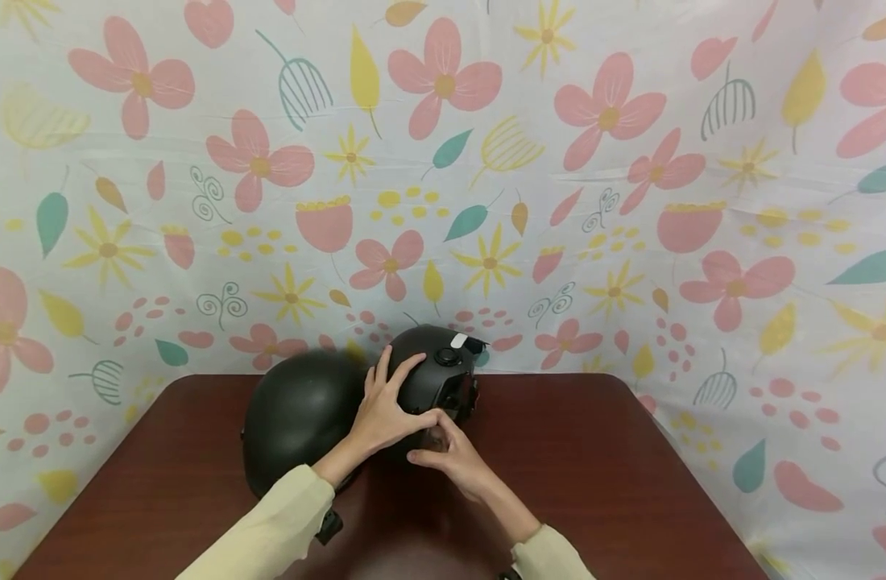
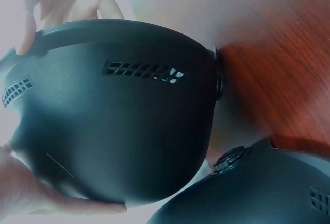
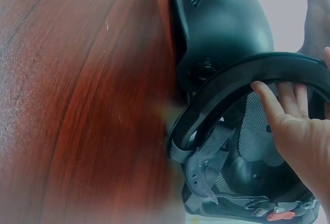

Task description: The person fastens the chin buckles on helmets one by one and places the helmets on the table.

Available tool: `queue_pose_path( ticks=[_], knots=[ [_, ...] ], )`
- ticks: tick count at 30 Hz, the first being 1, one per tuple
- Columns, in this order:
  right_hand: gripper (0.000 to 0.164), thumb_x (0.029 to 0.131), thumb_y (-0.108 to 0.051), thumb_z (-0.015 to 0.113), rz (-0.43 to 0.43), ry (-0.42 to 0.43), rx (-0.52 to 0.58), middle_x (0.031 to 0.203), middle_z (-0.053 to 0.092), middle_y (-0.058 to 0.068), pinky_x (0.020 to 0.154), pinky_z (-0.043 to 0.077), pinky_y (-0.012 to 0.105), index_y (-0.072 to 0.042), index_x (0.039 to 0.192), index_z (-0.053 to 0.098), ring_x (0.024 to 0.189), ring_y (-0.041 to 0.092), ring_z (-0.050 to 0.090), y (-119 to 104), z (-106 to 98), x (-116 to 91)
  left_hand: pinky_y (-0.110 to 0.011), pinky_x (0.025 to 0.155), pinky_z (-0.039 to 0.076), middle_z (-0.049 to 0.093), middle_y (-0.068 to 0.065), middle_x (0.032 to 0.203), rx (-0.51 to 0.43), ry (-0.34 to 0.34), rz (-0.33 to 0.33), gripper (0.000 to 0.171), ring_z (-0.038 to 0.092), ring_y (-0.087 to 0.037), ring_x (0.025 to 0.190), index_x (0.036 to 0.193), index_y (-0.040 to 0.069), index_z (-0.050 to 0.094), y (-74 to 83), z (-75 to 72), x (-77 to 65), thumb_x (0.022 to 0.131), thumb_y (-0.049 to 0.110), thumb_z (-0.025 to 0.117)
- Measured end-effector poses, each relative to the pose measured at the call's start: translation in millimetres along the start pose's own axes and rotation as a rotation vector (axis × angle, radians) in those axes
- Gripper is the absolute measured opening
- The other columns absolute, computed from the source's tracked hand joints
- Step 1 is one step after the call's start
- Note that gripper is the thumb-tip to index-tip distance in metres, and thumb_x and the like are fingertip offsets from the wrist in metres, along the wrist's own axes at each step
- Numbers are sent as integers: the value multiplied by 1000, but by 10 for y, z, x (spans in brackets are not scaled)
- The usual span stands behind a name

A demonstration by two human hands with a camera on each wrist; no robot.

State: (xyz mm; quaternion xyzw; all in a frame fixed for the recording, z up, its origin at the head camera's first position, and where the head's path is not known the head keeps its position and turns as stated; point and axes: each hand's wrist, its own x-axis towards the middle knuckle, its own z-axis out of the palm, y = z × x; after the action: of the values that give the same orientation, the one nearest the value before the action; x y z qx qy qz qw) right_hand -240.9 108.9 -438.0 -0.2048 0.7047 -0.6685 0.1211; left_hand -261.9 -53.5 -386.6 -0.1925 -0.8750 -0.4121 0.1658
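Two black helmets are on the table. My left hand [image 1: 385,411] holds the right-hand helmet [image 1: 423,374], its fingers spread over the shell and its thumb towards the rim. My right hand [image 1: 461,463] grips that helmet's rim from the other side, and the thumbs and fingertips come close together. In the right wrist view this helmet's opening shows a grey pad [image 3: 258,128], a chin strap [image 3: 203,170] and a red buckle piece [image 3: 281,216]. A vent grille [image 2: 142,70] marks its shell in the left wrist view. The second helmet [image 1: 298,419] stands left of it, behind my left forearm.
The brown wooden table [image 1: 581,467] has its back edge against a floral cloth [image 1: 486,201]. A dark strap buckle [image 1: 330,528] from the left helmet lies by my left sleeve [image 1: 269,524].
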Motion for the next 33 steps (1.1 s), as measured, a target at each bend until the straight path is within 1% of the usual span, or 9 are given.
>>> queue_pose_path(
  ticks=[3,7,9,14,19,23,27,29,33],
  knots=[
    [52,88,-10,69,12,14,7,114,60,8,86,50,29,-7,133,43,104,18,54,9,7,-3,-75,88,40,11,-20,163,8,12,-17,82,20,-61,139,146,33,43,12,12,-12,74,45,80],
    [75,89,-13,70,36,8,25,135,55,18,91,51,30,-11,152,29,116,23,57,15,-1,-26,-70,85,43,14,-19,162,28,53,-20,80,27,-55,138,145,33,44,17,58,-20,75,48,78],
    [79,90,-14,69,37,-15,34,141,51,21,93,52,32,-14,155,23,120,25,57,18,-3,-29,-68,83,44,16,-18,162,28,77,-22,78,30,-53,137,144,33,45,14,72,-26,75,47,77],
    [78,93,-15,66,22,-46,41,144,47,21,94,52,33,-15,156,20,126,32,53,24,-2,-28,-65,83,46,18,-16,162,-7,109,-28,74,33,-50,135,142,33,47,-4,86,-28,74,42,75],
    [80,92,-14,67,5,-36,13,140,50,22,93,51,32,-10,156,20,122,29,54,19,13,-48,-66,85,45,17,-15,163,-15,104,-28,74,32,-49,137,143,34,47,-6,93,-52,74,41,74],
    [77,90,-11,69,-8,-20,9,133,57,15,91,51,30,-8,154,26,117,23,57,15,37,-49,-66,85,45,17,-16,162,-20,115,-30,75,33,-49,136,143,34,47,-25,89,-72,73,40,75],
    [73,89,-10,70,-3,-9,16,123,62,6,90,51,29,-7,151,30,114,23,59,22,54,-45,-66,86,44,16,-16,163,-29,121,-48,75,33,-49,136,142,34,47,-37,85,-86,73,40,75],
    [72,89,-9,70,-3,-7,20,122,62,7,90,52,29,-6,150,32,114,26,60,25,57,-43,-68,87,43,16,-16,163,-39,120,-57,75,32,-49,137,142,34,47,-44,84,-92,74,39,75],
    [72,89,-10,70,-3,-13,18,121,62,8,90,52,29,-5,149,32,114,27,60,19,50,-38,-72,89,40,17,-16,162,-65,122,-74,74,31,-50,139,142,34,47,-50,77,-95,74,38,76]
  ],
)
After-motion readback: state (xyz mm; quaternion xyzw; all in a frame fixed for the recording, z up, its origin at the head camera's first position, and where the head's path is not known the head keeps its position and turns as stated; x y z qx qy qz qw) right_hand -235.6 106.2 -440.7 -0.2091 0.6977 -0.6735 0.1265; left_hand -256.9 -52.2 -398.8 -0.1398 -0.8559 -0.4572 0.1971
